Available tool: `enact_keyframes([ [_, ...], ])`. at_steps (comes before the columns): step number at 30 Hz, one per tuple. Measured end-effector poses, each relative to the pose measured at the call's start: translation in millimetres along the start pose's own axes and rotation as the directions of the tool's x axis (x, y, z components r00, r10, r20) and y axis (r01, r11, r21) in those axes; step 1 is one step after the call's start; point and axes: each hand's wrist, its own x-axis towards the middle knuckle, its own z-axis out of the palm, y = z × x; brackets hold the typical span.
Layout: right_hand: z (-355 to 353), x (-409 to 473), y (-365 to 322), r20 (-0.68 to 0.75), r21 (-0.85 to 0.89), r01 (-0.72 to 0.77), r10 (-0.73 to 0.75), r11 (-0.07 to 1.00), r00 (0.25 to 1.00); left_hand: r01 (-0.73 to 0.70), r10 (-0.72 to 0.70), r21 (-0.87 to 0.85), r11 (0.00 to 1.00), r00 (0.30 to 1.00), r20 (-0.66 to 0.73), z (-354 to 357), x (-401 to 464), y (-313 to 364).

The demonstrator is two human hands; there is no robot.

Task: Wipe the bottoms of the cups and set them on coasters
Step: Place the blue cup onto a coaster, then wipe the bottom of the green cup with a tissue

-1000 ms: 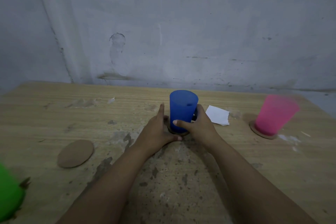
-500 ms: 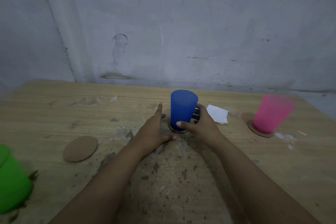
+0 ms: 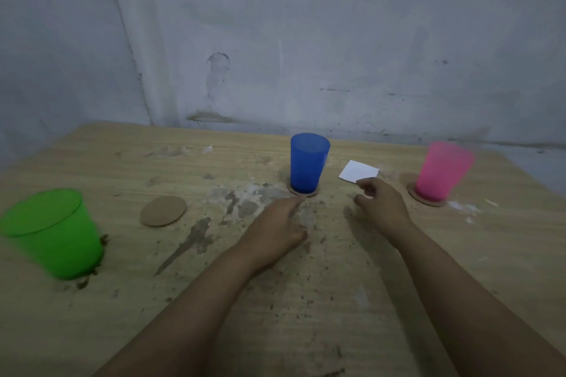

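The blue cup [image 3: 309,162] stood upright on a round brown coaster [image 3: 313,194], just beyond the left hand [image 3: 277,228]; it was translucent plastic, taller than wide and narrower at the bottom. The left hand lay low over the tabletop [image 3: 505,254] with its fingers relaxed, one fingertip reaching the near edge of that coaster, and its grip held nothing. The right hand [image 3: 381,208] was to the right of the blue cup and apart from it, its fingers loosely curled and its grip empty too. Just beyond the right hand lay a white paper piece [image 3: 359,170], close to the fingertips; whether they touched it, I cannot tell. Further right of this hand the pink cup [image 3: 441,171] stood on its own coaster [image 3: 427,200], a little blurred. Far to the left of the left hand stood the green cup [image 3: 55,232] directly on the stained tabletop, and between them lay a bare coaster [image 3: 163,211].
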Motion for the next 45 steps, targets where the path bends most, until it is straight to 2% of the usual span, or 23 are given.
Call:
enact_keyframes([
  [4, -11, 7, 17, -0.021, -0.04, 0.051, -0.052, 0.998, 0.998, -0.079, 0.079, 0.005, 0.997, 0.996, 0.045, 27, 14, 25],
  [9, -22, 44, 25, -0.049, -0.065, 0.1, -0.103, 0.993, 0.993, -0.161, 0.161, 0.058, 0.985, 0.987, -0.009, 59, 69, 47],
  [18, -4, 118, 49, 0.051, -0.276, 0.071, -0.059, 0.958, 0.997, -0.039, 0.051, 0.11, 0.993, 0.993, -0.106, 84, 167, 48],
  [22, 8, 131, 59, 0.015, -0.383, 0.038, -0.035, 0.923, 0.999, -0.028, 0.042, 0.164, 0.986, 0.995, -0.086, 90, 184, 47],
  [27, 13, 140, 62, -0.037, -0.376, 0.042, -0.06, 0.926, 0.997, -0.035, 0.043, 0.177, 0.984, 0.998, -0.043, 93, 188, 44],
  [30, 9, 136, 55, -0.042, -0.284, 0.054, -0.068, 0.957, 0.997, -0.049, 0.053, 0.138, 0.989, 0.998, -0.028, 94, 186, 44],
  [35, -5, 108, 39, -0.101, -0.057, 0.075, -0.081, 0.996, 0.992, -0.111, 0.113, -0.037, 0.993, 0.993, 0.038, 91, 170, 52],
  [40, -35, 72, 21, -0.158, 0.095, 0.102, -0.086, 0.99, 0.984, -0.128, 0.138, -0.14, 0.982, 0.989, 0.06, 80, 145, 69],
  [45, -61, 27, 2, -0.15, 0.312, 0.095, -0.05, 0.945, 0.987, -0.125, 0.128, -0.255, 0.959, 0.992, -0.005, 61, 104, 83],
])
